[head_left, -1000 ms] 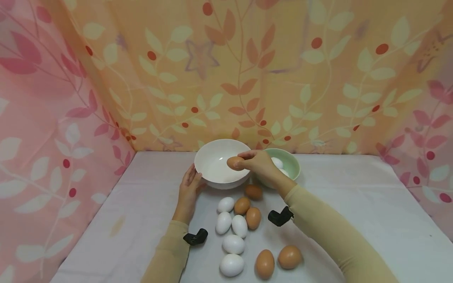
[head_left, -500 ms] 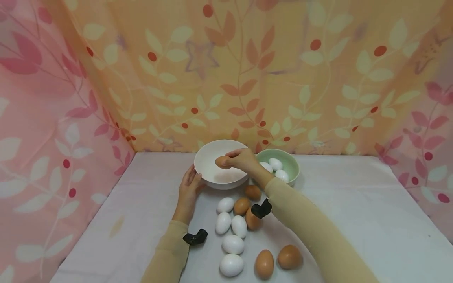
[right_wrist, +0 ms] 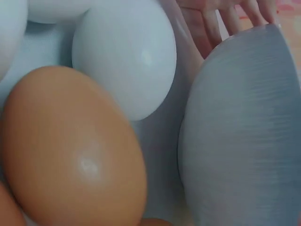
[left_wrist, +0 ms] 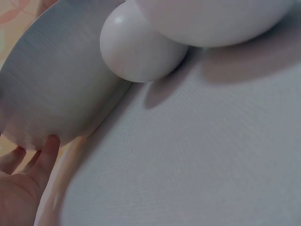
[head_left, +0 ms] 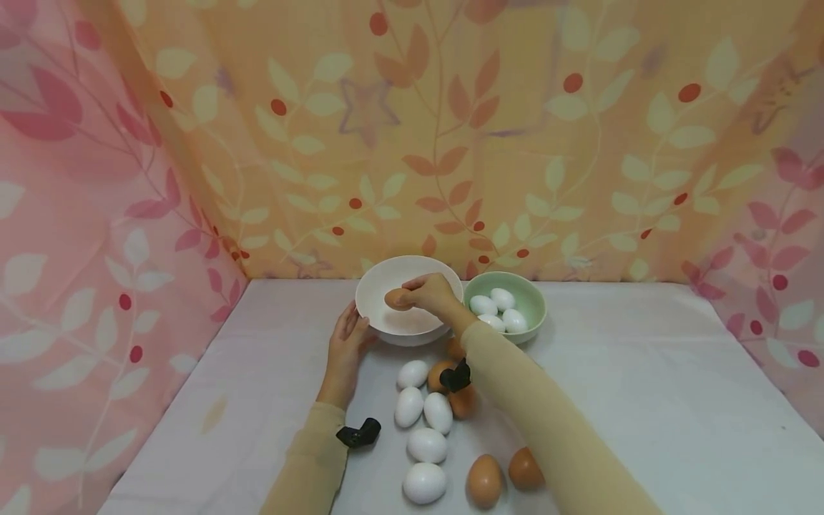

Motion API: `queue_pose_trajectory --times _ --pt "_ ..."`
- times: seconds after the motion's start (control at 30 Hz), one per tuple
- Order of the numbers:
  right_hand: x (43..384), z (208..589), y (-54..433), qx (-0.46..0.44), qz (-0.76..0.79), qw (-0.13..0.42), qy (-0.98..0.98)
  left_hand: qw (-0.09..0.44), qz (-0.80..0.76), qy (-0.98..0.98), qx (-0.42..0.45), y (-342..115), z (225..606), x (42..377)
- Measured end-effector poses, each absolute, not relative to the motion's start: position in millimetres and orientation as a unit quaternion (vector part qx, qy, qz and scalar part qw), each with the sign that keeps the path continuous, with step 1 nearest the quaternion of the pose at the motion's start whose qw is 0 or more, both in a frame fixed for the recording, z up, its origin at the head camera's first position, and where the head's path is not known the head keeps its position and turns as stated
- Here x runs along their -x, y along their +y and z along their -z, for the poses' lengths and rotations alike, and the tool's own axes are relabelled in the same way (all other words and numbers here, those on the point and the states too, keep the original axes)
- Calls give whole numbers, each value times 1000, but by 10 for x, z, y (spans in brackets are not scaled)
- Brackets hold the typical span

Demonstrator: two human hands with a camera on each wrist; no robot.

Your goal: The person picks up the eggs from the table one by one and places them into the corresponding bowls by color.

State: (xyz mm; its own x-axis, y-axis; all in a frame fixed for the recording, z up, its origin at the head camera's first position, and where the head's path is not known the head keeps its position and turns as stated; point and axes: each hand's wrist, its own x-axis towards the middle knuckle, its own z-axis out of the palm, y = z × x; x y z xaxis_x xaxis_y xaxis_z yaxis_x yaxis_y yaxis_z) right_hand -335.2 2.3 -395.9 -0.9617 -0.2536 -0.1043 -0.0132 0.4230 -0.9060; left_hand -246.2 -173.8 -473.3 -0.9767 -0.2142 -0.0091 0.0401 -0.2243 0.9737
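My right hand (head_left: pixel 433 293) pinches a brown egg (head_left: pixel 398 300) over the inside of the white bowl (head_left: pixel 412 337). The egg stands clear of the rim in outline, but its height above the bottom is hard to tell. At the bowl's left side, my left hand (head_left: pixel 346 350) rests its thumb and fairly straight fingers against the outer wall. In the left wrist view, the left hand's thumb (left_wrist: pixel 48 155) touches the bowl's outside. The right wrist view shows neither the right hand's fingers nor the held egg.
Right of the white bowl stands a green bowl (head_left: pixel 536 307) with several white eggs inside. In front lie several white eggs (head_left: pixel 427 445) and brown eggs (head_left: pixel 485 481), some partly behind the right sleeve. Patterned curtains (head_left: pixel 450 143) rise behind the table (head_left: pixel 644 372).
My right hand has moved left with the brown egg, from the white bowl's right side toward its middle. More of the green bowl now shows. My left hand has stayed in place.
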Motion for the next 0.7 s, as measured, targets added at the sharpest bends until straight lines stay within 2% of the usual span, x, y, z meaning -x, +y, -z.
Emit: queue_pose_trajectory --times 0.23,0.7 --pt "3387 4021 -14 71 537 140 829 78 782 -615 -66 -1723 4731 2461" --pt "3388 4056 -50 77 486 155 856 75 774 -623 -80 -1743 4729 2460"
